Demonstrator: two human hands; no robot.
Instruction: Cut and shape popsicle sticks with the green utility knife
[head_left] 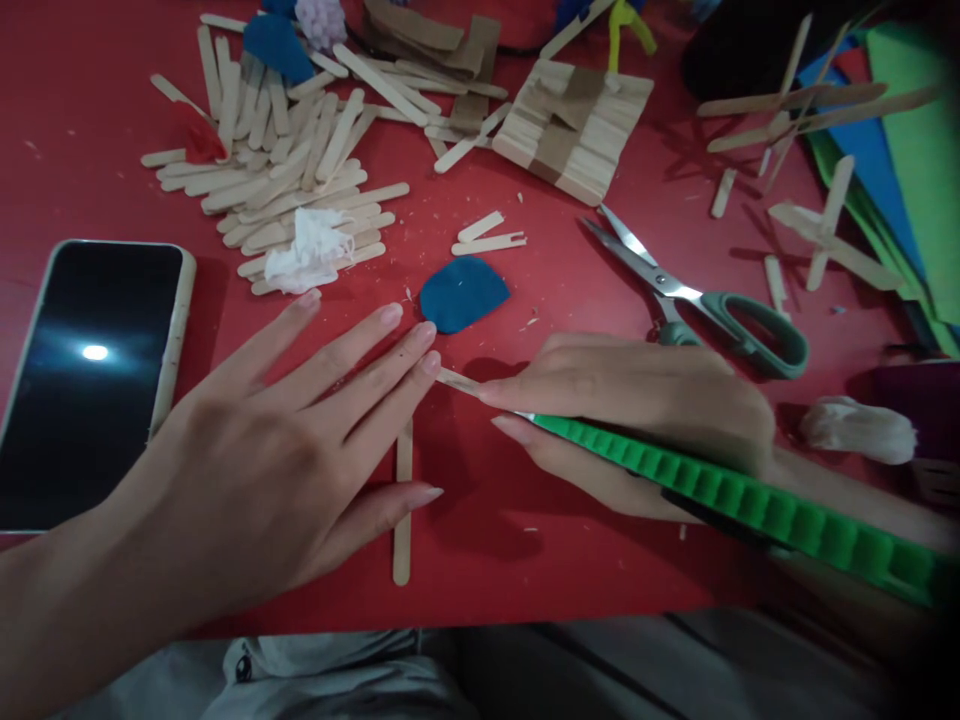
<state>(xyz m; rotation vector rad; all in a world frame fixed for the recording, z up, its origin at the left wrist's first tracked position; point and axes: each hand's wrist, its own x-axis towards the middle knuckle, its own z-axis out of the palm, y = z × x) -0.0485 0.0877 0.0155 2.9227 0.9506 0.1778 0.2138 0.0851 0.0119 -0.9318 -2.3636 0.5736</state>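
My left hand (300, 450) lies flat with its fingers spread over the red table. Under its fingertips runs a thin craft stick (459, 380), whose other end meets my right fingertips. A second craft stick (403, 540) points toward me and passes beneath my left thumb. My right hand (637, 410) is closed around a long green utility knife (712, 485) with a ribbed body. The knife's pale tip is by the thumb and index finger, close to the thin stick; whether it touches is hidden. A blue felt leaf shape (463, 295) lies just beyond my left fingertips.
A phone (97, 370) lies at the left. Behind are a heap of craft sticks (285, 170), white tissue (307, 250) and a panel of joined sticks (574, 130). Partly open scissors (675, 288) lie beyond my right hand. Crossed sticks (829, 235) and coloured sheets (907, 150) are right.
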